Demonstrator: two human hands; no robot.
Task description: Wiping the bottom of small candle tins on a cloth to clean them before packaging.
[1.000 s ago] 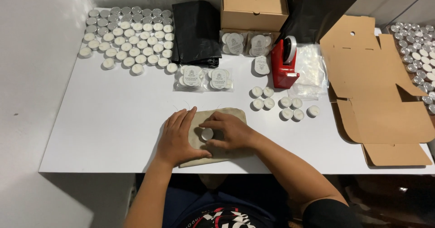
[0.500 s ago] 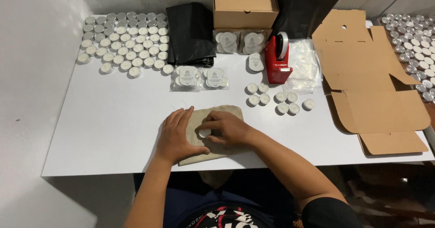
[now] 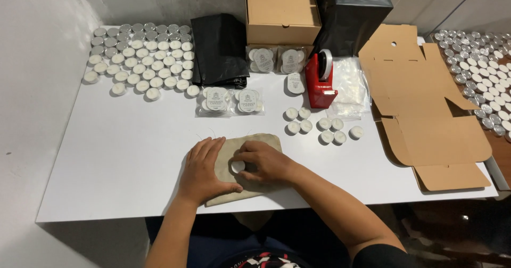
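Both hands rest on a beige cloth pouch [image 3: 246,164] lying flat at the near edge of the white desk [image 3: 122,156]. The left hand [image 3: 205,167] lies palm-down on the pouch's left half, fingers extended and flat, grasping nothing. The right hand [image 3: 263,161] covers the pouch's right half; its fingers curl round a small white tealight candle [image 3: 237,166], which sits on the cloth between the two hands.

Just beyond the pouch, to the right, eight loose tealights [image 3: 319,127] stand in a cluster. Behind them is a red tape dispenser [image 3: 320,81], with clear plastic bags [image 3: 351,89] just beside it. Two sealed candle packs [image 3: 231,100] lie further left. A large block of tealights [image 3: 141,60] fills the far left corner, beside a folded black bag [image 3: 219,50]. A closed cardboard box [image 3: 282,13] stands at the back; a flattened carton [image 3: 426,108] lies along the right side.
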